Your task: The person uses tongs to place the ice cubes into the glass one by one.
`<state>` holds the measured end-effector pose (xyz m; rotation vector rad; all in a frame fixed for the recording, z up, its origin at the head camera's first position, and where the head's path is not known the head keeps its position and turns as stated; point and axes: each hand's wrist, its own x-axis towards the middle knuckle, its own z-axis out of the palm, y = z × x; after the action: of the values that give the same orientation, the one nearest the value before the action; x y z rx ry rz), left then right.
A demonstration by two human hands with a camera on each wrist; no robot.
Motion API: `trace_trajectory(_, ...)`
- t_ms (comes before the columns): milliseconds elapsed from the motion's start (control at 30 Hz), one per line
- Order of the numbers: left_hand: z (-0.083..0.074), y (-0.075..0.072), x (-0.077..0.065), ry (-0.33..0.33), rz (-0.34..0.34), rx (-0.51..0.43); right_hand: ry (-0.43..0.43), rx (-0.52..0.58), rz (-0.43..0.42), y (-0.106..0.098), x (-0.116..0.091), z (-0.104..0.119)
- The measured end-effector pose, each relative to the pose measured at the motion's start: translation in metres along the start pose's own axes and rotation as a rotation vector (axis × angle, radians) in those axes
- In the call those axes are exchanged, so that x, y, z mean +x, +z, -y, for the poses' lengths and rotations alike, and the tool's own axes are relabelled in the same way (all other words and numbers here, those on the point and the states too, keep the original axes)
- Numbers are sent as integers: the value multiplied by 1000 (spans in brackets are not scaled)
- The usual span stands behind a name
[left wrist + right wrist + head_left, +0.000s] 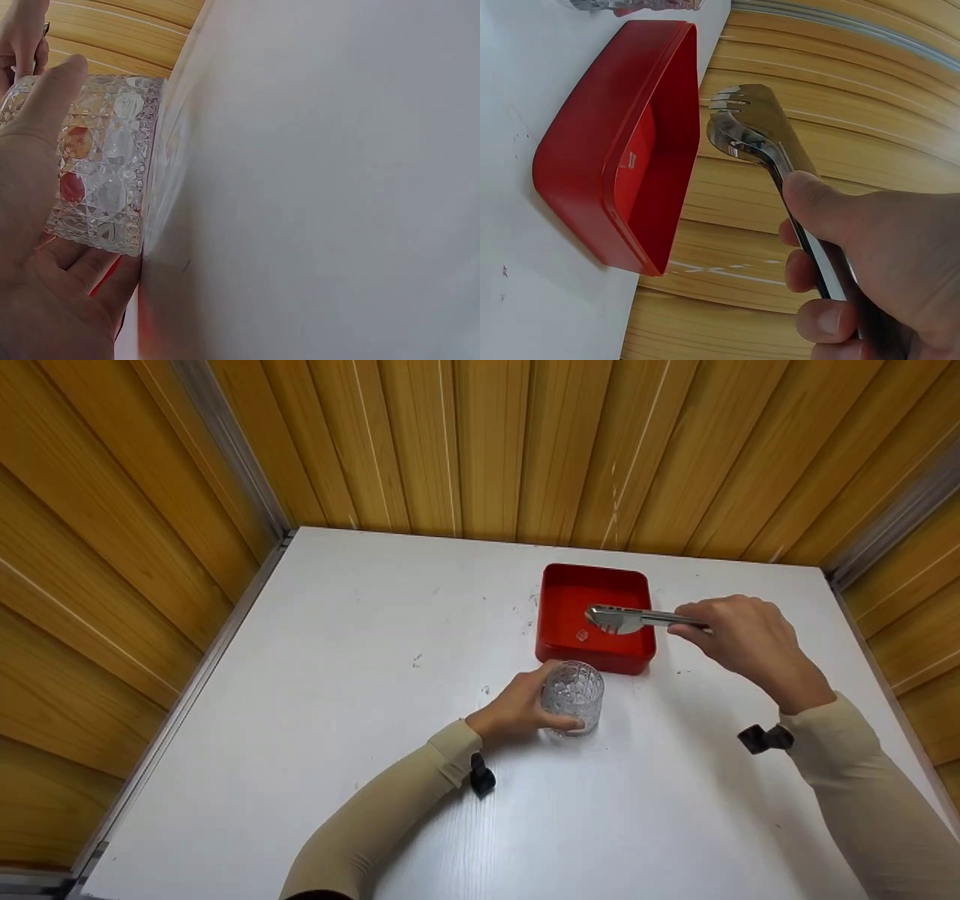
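My left hand (pixel 525 705) curls round a clear patterned glass (pixel 574 699) that stands on the white table, thumb on its near side. Clear pieces show inside the glass in the head view. My right hand (pixel 739 634) grips metal tongs (pixel 652 617) by the handles. Their heads, one slotted like a fork, hang over the red box (pixel 550 649), just above its opening in the right wrist view. A small clear cube-like piece (pixel 582 635) lies on the box floor. Nothing shows between the tongs' heads (pixel 739 124).
The white table (pixel 337 660) carries a few small dark marks. Wood-slat walls (pixel 487 450) with metal frame posts (pixel 232 442) close in its back and sides. The red box stands just behind the glass. A black wrist strap sits on each sleeve.
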<state>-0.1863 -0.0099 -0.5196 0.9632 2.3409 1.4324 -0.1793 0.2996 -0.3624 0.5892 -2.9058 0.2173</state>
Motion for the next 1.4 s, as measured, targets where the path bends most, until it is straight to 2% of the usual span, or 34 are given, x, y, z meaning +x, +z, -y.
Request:
trace_trajectory(133, -1, -1, 1, 0, 3, 17, -64, 3, -50, -2, -12, 7)
trace_trajectory(333, -1, -2, 2, -3, 14, 19, -140, 22, -82, -3, -25, 18)
trace_trajectory(700, -1, -4, 2, 13, 24, 10, -202, 14, -104, 3, -44, 29)
trace_trajectory(1100, -1, -3, 3, 64, 22, 5, -261, 5, -135, 8, -49, 32)
trace_trajectory(1400, -1, -3, 3, 58, 19, 17, -268, -4, -132, 9, -49, 33)
